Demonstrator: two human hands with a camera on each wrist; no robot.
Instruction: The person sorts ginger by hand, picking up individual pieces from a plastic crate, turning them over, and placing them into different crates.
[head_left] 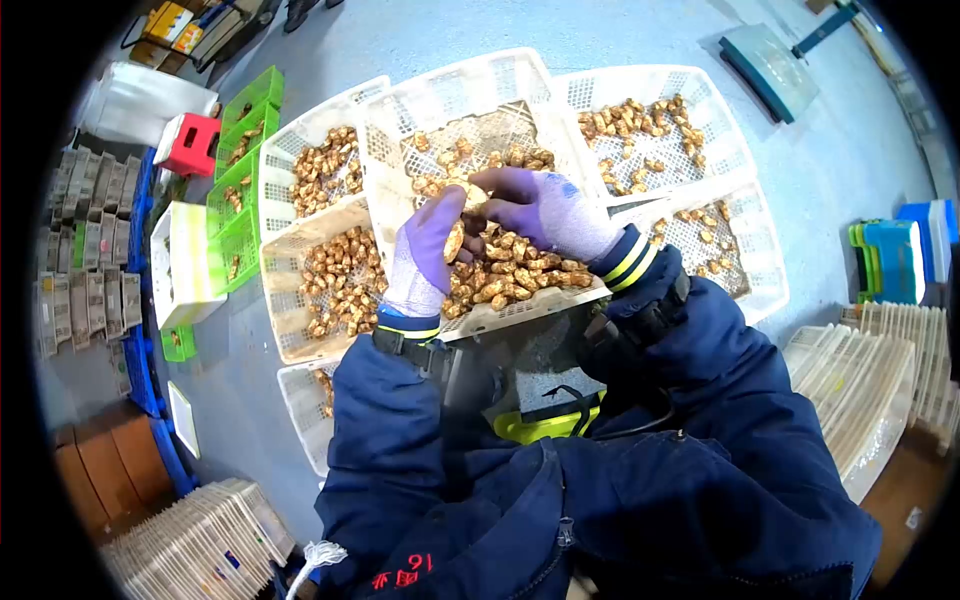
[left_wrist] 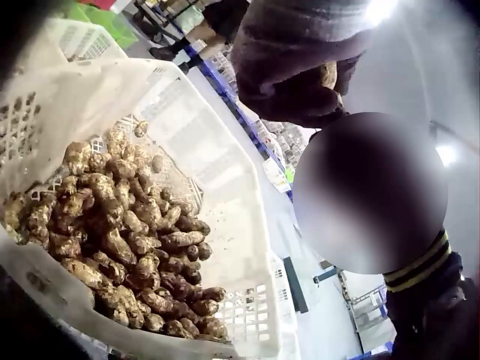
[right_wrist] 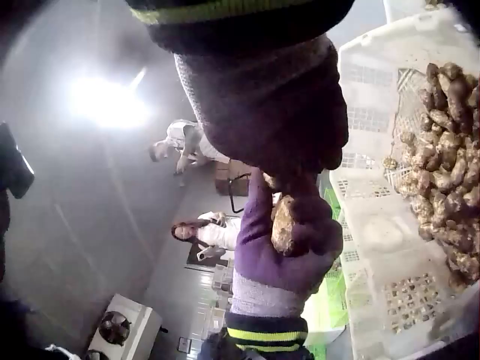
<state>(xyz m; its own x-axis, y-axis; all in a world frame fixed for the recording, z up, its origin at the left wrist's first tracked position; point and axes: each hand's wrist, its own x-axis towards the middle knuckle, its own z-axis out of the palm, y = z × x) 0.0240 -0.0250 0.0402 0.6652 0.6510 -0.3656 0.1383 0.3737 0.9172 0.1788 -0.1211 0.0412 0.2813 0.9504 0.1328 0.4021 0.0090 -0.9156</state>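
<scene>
Both hands wear purple-palmed knit gloves and meet above a white crate heaped with stubby brown-and-cream mushrooms. My left hand holds a mushroom against its palm with curled fingers. Fingertips of my right hand pinch another pale mushroom, which lies between the two hands near the left thumb. In the left wrist view, the left glove is dark and close to the camera, and a blurred disc covers what lies beyond it.
More white crates with mushrooms stand around, among them a left crate and a right crate. Green baskets and a red box are at the left. A platform scale stands far right. Two people are in the background.
</scene>
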